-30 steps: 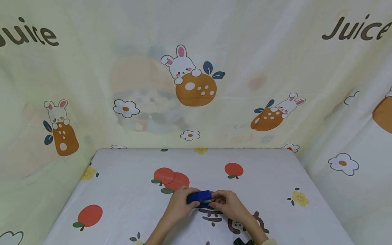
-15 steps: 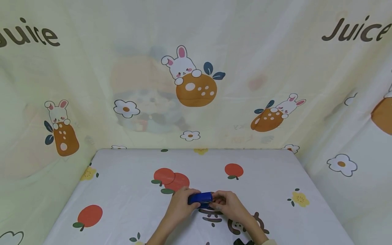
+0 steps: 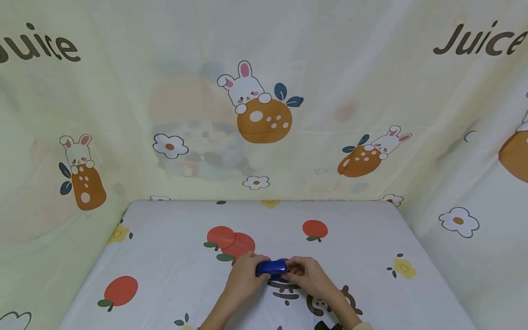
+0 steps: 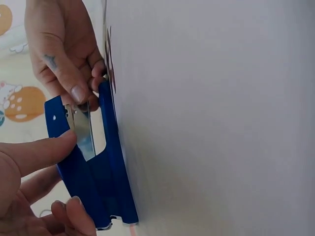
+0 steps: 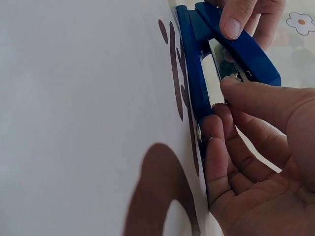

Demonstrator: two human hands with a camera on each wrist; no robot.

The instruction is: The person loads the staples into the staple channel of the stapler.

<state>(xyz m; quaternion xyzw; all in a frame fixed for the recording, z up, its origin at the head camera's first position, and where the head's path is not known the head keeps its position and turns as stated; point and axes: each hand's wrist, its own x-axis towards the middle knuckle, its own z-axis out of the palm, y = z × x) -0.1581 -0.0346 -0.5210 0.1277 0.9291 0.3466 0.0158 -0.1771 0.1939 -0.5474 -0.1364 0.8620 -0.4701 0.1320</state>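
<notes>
A blue stapler [image 3: 271,267] stands on the tablecloth between the two hands. My left hand [image 3: 243,279] grips its upper arm, thumb on the near side and fingers behind. In the left wrist view the upper arm [image 4: 81,177] is raised from the base [image 4: 114,147], with the shiny metal staple magazine [image 4: 86,135] showing between them. My right hand [image 3: 309,277] is at the front end; in the right wrist view its thumb and fingers [image 5: 224,110] pinch the tip of the magazine [image 5: 222,56]. The pinched tip itself is hidden by the fingers.
A white tablecloth [image 3: 173,256] with printed fruit and flowers covers the table. Part of a black object [image 3: 327,326] shows at the bottom edge, beside the right forearm. Printed curtains [image 3: 198,105] enclose the back and sides.
The stapler's upper arm has tipped and shifted slightly right with my left hand, so less of the metal magazine shows in the head view. My right hand has hardly moved.
</notes>
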